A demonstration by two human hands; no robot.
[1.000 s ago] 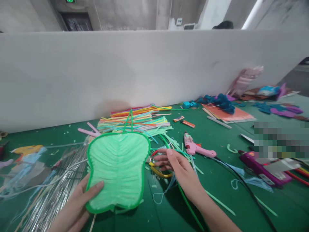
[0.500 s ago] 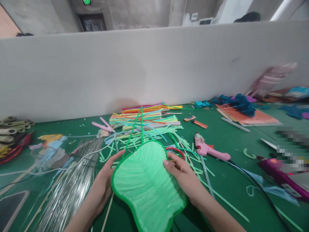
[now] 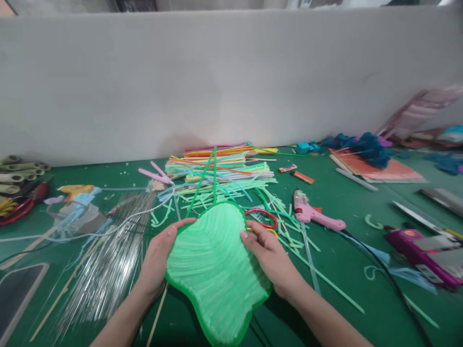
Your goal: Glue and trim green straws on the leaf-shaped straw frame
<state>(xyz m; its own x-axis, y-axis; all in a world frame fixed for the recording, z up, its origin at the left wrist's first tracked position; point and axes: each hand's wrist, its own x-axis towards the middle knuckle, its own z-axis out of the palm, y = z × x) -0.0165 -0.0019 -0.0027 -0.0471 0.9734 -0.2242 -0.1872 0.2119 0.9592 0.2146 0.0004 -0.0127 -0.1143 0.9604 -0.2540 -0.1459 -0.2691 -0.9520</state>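
Observation:
A light green craft leaf (image 3: 217, 270) with a darker green fuzzy rim is held upright in front of me, its pale surface ribbed with lines. Two thin green stems (image 3: 215, 176) rise beyond its top edge. My left hand (image 3: 159, 250) grips the left edge, with some fingers hidden behind the leaf. On the right edge, my right hand (image 3: 265, 250) pinches the leaf between thumb and fingers. Red-handled scissors (image 3: 273, 219) lie on the table just beyond my right hand, partly covered.
Pipe cleaners in many colours (image 3: 217, 168) lie piled beyond the leaf. To the left are metal wires (image 3: 108, 270), a yellow glue gun (image 3: 75, 189) and a phone-like slab (image 3: 20, 299). A pink glue gun (image 3: 314, 214) and a purple device (image 3: 415, 255) sit at right. A grey partition (image 3: 217, 77) stands behind.
The view has tipped downward, so the partition and the table sit differently in frame. My hands still hold the leaf, which has shifted slightly left and turned a little.

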